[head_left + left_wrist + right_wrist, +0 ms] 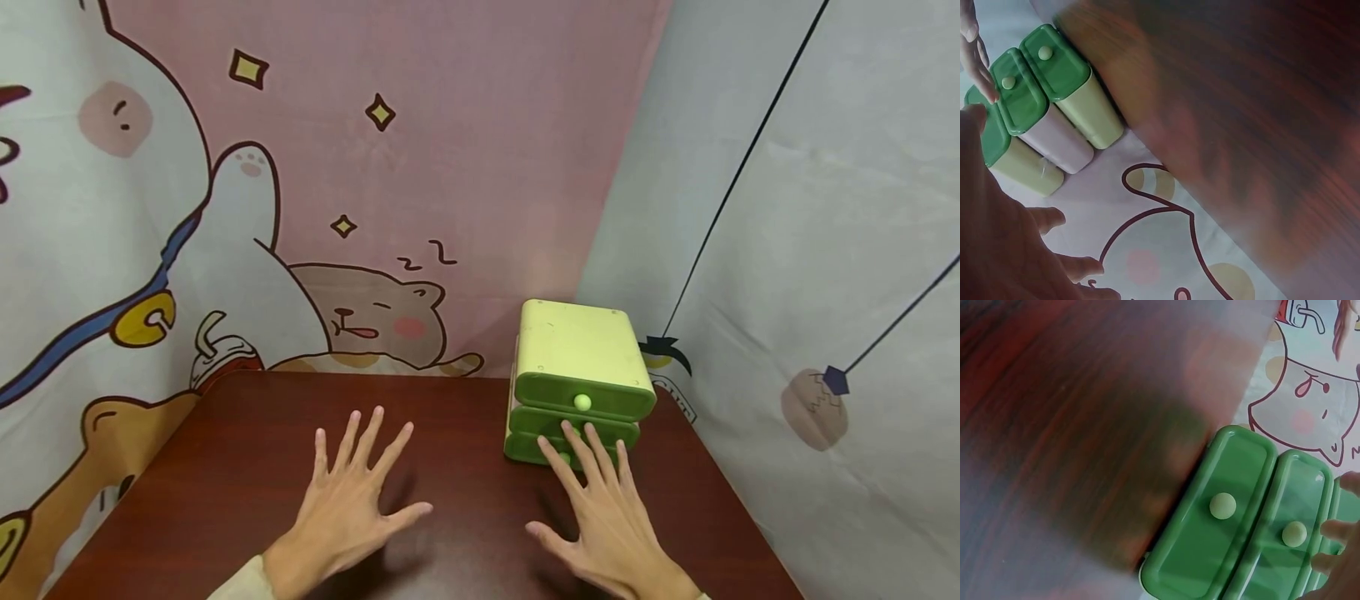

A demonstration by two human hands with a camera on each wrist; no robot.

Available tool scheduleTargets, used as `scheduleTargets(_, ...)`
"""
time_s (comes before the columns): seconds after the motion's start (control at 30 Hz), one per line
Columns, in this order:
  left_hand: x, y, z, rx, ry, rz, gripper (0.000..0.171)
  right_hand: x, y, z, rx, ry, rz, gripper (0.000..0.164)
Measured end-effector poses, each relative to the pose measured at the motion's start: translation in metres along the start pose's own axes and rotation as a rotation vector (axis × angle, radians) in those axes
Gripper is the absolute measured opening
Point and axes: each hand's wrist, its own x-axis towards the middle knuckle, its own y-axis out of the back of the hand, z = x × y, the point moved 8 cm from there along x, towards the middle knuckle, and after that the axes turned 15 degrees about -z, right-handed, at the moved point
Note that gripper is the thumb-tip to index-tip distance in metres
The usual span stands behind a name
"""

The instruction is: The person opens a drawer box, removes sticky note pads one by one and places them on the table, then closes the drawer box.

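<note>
A small three-tier drawer box (585, 342) stands toward the back right of the table. Its top is pale yellow, and its green drawer fronts (1210, 550) carry round pale knobs (1223, 505). All the drawers look closed. My right hand (607, 521), palm down with fingers spread, is in front of the box and overlaps its lower drawers in the head view. Whether the fingertips touch the box cannot be told. To the left, my left hand (341, 508) is held over the table, fingers spread, holding nothing. The left wrist view shows the box (1100, 112) beyond that hand.
A dark reddish-brown wooden table (247, 467) lies under both hands. Behind it hangs a pink and white cloth (487, 167) printed with cartoon animals, and a pale cloth (825, 250) runs along the right side. The box stands near the table's back right corner.
</note>
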Motion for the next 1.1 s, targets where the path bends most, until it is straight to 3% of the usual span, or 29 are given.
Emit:
scheduleTargets(0.23, 0.004, -0.001, 0.008, -0.011, -0.019, 0.001, 0.107, -0.001, 0.007, 0.003, 0.021, 0.006, 0.042, 0.098)
scheduleTargets(0.6, 0.011, 0.000, 0.027, -0.032, -0.059, 0.017, 0.102, -0.003, 0.032, 0.012, 0.044, 0.056, 0.200, 0.081)
scheduleTargets(0.8, 0.014, 0.000, 0.034, -0.037, -0.070, 0.017, 0.100, 0.002, 0.049, 0.018, 0.053, 0.080, 0.259, 0.078)
scheduleTargets(1.1, 0.017, 0.002, 0.044, -0.032, -0.082, 0.023, 0.094, 0.013, 0.082, 0.023, 0.035, 0.163, 0.418, 0.071)
